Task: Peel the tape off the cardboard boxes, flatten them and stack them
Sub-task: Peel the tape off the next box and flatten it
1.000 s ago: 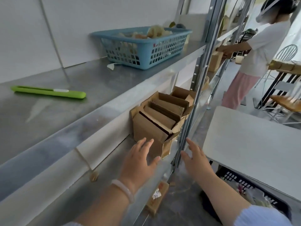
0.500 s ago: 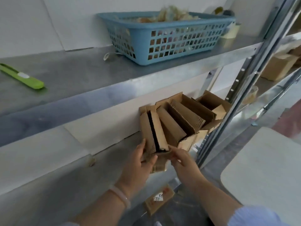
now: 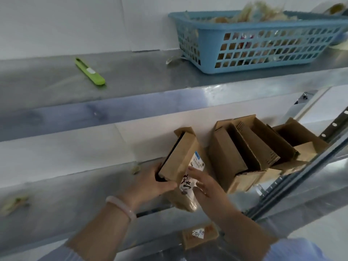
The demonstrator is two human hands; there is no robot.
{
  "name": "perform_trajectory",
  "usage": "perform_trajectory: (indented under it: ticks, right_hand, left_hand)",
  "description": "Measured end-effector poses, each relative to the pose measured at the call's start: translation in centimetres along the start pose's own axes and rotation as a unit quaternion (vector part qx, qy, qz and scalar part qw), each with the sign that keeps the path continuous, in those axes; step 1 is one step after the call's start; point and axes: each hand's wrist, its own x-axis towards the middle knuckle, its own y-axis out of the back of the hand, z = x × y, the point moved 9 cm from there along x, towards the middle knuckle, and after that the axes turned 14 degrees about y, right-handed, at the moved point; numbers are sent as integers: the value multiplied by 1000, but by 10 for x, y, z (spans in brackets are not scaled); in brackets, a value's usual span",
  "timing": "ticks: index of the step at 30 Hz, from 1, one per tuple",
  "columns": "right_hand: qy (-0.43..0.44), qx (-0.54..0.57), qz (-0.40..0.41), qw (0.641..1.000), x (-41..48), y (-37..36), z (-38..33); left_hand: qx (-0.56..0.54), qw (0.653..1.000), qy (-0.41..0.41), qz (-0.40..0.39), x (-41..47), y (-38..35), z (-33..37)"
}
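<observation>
A small open cardboard box with a white label is tilted above the middle shelf, pulled away from the others. My left hand grips its lower left end, thumb across the front. My right hand holds its right side at the label, fingers curled on it. To the right, several more open cardboard boxes lean together on the same shelf against the upright post.
A green box cutter lies on the upper metal shelf. A blue plastic basket full of scraps stands at that shelf's right. A small labelled box lies on a lower level. A perforated steel post runs diagonally at right.
Both hands reached in, took hold of the front box and drew it left, away from the row. The view swung left and closer to the shelves.
</observation>
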Motion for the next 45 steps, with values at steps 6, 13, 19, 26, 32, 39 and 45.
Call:
perform_trajectory:
  ticks: [6, 13, 19, 26, 32, 39, 45]
  right_hand:
    - [-213, 69, 144, 964, -11, 9, 53]
    - [-194, 237, 134, 943, -7, 1, 21]
    - [75, -105, 52, 990, 32, 36, -57]
    - [262, -425, -68, 864, 53, -7, -103]
    - [288, -467, -162, 820, 55, -65, -78]
    - [296, -488, -132, 810, 67, -84, -86]
    - [300, -474, -152, 814, 63, -87, -80]
  left_hand:
    - [-129, 991, 14, 18, -23, -4, -29]
    - [-176, 982, 64, -10, -29, -17, -69]
    - [-235, 944, 65, 221, -36, 25, -82]
    - [-97, 903, -9, 418, -81, 75, -60]
    - [-144, 960, -40, 239, -64, 63, -64]
    - [-144, 943, 69, 291, -58, 71, -108]
    - [-115, 935, 101, 320, -64, 75, -109]
